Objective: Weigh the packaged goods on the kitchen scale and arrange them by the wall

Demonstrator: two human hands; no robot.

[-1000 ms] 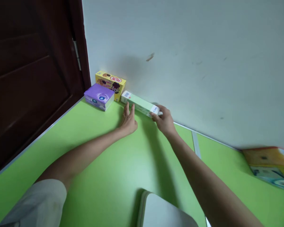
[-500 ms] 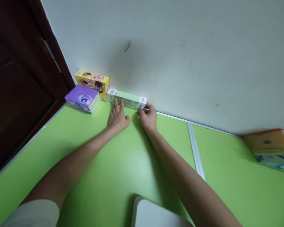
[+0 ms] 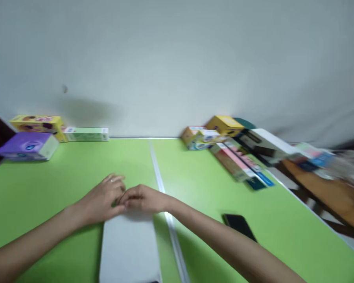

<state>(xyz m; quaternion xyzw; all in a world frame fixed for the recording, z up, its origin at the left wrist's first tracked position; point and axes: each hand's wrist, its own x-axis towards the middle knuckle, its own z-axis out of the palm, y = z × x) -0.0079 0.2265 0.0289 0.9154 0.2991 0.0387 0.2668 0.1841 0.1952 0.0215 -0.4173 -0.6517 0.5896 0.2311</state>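
My left hand (image 3: 104, 198) is over the far end of a flat white slab with rounded corners (image 3: 129, 249). Its fingers are bent but apart, and a ring shows on one of them. Against its thumb and fingertips comes my right hand (image 3: 144, 198), whose fingers are pressed together in a pinch. Whatever lies between those fingertips is hidden and blurred. Back at the wall, away from both hands, lies a long green and white box (image 3: 87, 134). It sits beside a yellow snack box (image 3: 41, 125) and a purple tissue pack (image 3: 28, 145).
A dark phone (image 3: 238, 226) lies beyond my right forearm. Farther right are small cartons (image 3: 200, 137), a yellow box (image 3: 225, 125), long pink boxes (image 3: 233, 161) and a white box (image 3: 268, 143). A pale strip (image 3: 162, 184) divides the green table (image 3: 129, 157). Beyond its right edge stands brown wooden furniture (image 3: 324, 192).
Both hands have left the green and white box at the wall and come back together over the white slab. The view has swung right, bringing the phone and more boxes into sight.
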